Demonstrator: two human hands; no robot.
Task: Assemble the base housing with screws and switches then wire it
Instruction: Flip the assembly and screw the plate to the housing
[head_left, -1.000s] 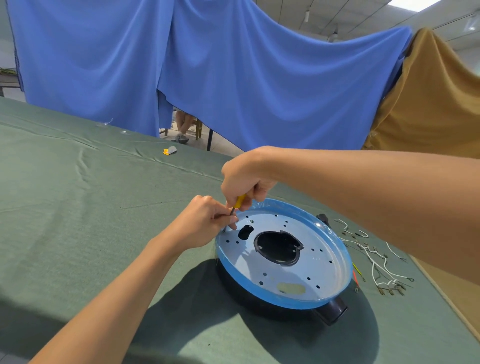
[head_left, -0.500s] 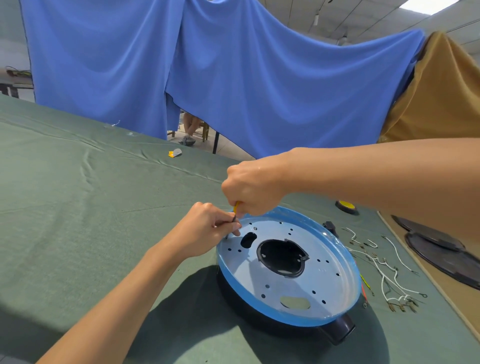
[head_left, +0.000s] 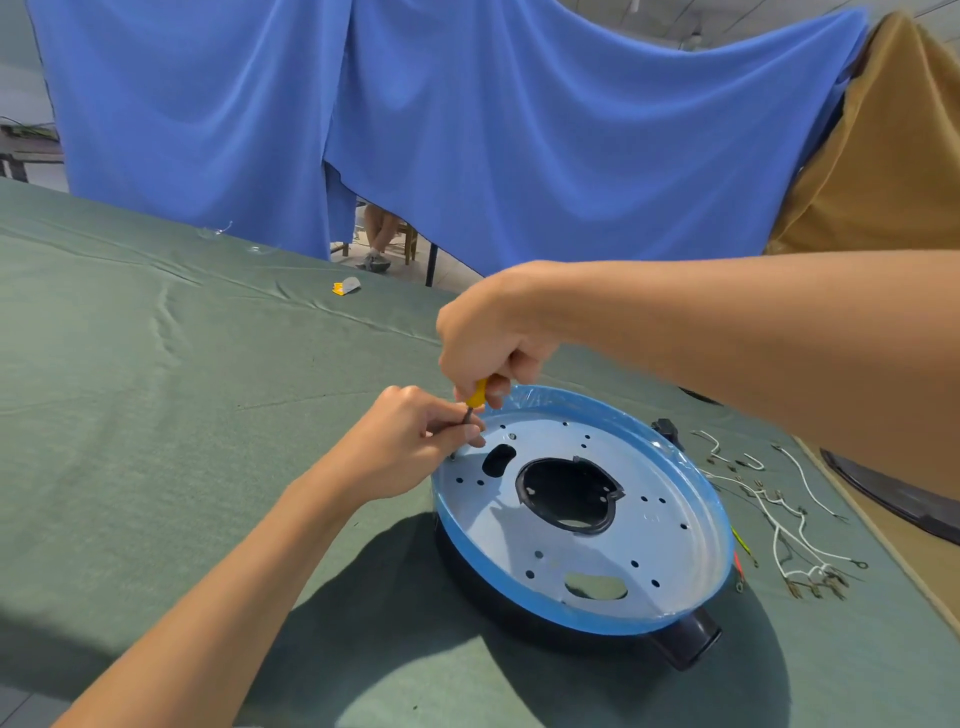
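At lower centre-right, base housing (head_left: 670, 551): sat on the green cloth (head_left: 156, 415) with most plate holes empty; screwing looked barely begun.
Wires (head_left: 779, 525): lay loose right of the housing, unconnected; all the wiring seemed left to do.
Right hand (head_left: 488, 338): fisted round the screwdriver (head_left: 476, 394) handle, above the housing's upper-left rim.
Left hand (head_left: 410, 444): fingertips pinched the shaft low down, steadying it.
Screwdriver: yellow-handled, roughly upright, tip hidden.

Table (head_left: 156, 389) w/ creased green cloth. Round blue-rimmed base housing (head_left: 665, 545) sits on it approx. 4 o'clock from centre. White wires (head_left: 779, 525) w/ terminals lie just beside it at its 3 o'clock, small black plug (head_left: 666, 428) at 1. Yellow-grey item (head_left: 347, 286) well apart at 11, clear plastic scraps (head_left: 215, 230) farther at 10.
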